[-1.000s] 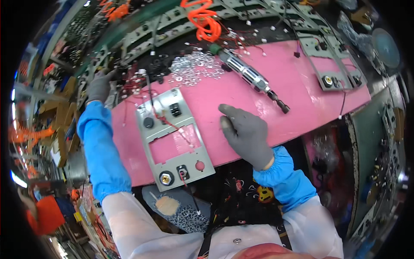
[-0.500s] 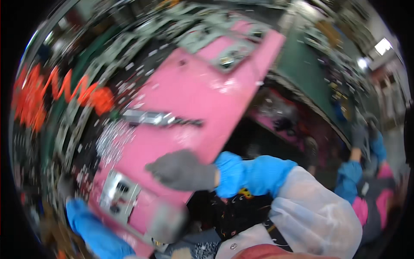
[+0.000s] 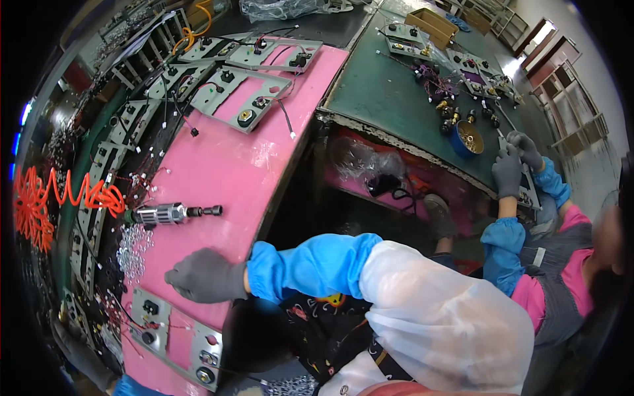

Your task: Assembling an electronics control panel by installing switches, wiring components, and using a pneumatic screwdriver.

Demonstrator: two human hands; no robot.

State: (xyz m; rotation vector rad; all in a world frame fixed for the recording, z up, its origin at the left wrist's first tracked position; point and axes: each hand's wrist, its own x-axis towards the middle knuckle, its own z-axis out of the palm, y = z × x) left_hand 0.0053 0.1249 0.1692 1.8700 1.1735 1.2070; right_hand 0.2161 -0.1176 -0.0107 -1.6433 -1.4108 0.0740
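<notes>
My right hand, in a grey glove, is closed above the pink work surface; its curled fingers hide whatever may be in them. Beyond it lies a pneumatic screwdriver on an orange coiled hose. A pile of small silvery metal parts sits beside the tool. Closer to me rests a light-grey metal panel with black knobs, fittings and wires. At the lower left rim, my left hand, also gloved in grey, reaches out with fingers extended, near another panel.
More wired panels stand at the far end and along the left side. On the right, a co-worker's gloved hands work at a green table with a blue bowl of small parts. A dark gap separates the tables.
The view has shifted and sharpened. The screwdriver and my right hand now appear farther left. My left hand sits lower at the left rim. A blurred grey shape near the close panel is gone.
</notes>
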